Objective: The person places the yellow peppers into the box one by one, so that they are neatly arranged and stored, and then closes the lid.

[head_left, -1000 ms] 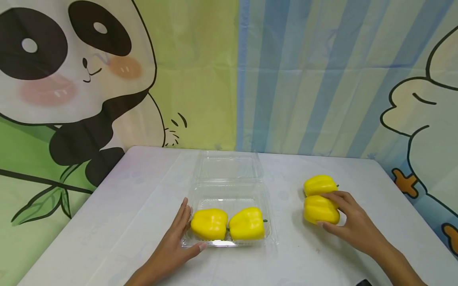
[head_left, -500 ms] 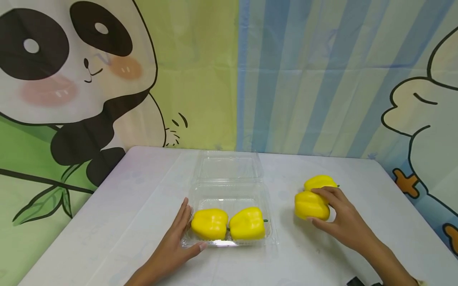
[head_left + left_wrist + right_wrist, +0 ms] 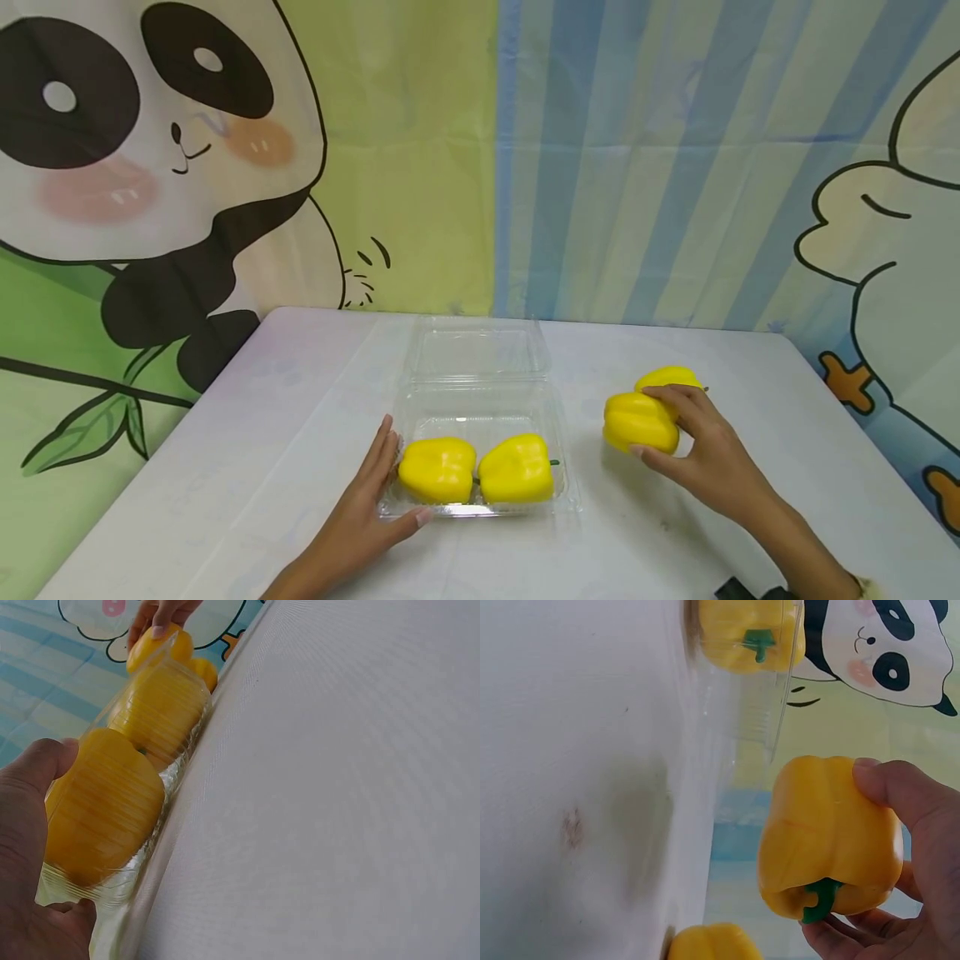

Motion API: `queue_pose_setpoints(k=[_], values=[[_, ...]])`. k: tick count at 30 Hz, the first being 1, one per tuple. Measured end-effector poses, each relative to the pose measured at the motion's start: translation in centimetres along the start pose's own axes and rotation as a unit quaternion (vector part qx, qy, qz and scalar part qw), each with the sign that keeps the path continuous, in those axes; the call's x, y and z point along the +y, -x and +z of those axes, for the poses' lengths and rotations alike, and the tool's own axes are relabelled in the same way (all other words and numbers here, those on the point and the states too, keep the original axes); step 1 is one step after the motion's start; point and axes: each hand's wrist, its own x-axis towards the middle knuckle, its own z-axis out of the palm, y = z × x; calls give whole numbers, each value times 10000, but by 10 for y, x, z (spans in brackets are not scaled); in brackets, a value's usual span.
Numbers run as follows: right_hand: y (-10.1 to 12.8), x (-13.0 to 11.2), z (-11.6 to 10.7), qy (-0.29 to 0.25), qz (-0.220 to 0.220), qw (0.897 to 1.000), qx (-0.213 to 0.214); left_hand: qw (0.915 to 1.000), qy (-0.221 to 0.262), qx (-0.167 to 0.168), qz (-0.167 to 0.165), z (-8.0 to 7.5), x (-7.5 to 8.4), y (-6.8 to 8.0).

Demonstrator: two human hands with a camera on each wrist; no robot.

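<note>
A clear plastic clamshell box (image 3: 480,392) lies open on the white table (image 3: 225,467), with two yellow bell peppers (image 3: 438,469) (image 3: 517,468) side by side in its front tray. My left hand (image 3: 375,500) rests against the tray's left front corner, fingers straight along its side and thumb on the front rim. My right hand (image 3: 701,454) grips a third yellow pepper (image 3: 640,422), lifted just above the table right of the box. In the right wrist view this pepper (image 3: 829,836) hangs clear of the surface, green stem down. A fourth pepper (image 3: 670,379) lies behind it.
The box's lid (image 3: 477,350) lies flat toward the back. A cartoon panda and striped backdrop (image 3: 600,167) hangs right behind the table. Bare table surface lies at the left and along the front right. A dark object (image 3: 738,590) shows at the bottom edge.
My right hand has lifted the nearer pepper off the table and carried it left, toward the box. The left hand and the two boxed peppers have not moved.
</note>
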Motion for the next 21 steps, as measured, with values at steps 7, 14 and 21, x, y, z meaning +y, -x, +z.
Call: queue_pose_setpoints(k=[7,14,21], values=[[-3,-10,5,-180,-43,9998,-70,10000,-7,-7,-78,0,2,0],[-6,-17,7,-244,-167,9996,-39,10000,-58,4,-66,0,2,0],[-13,-25,11,-383,-341,9987,6,10000,29,-19,-9,-1,2,0]])
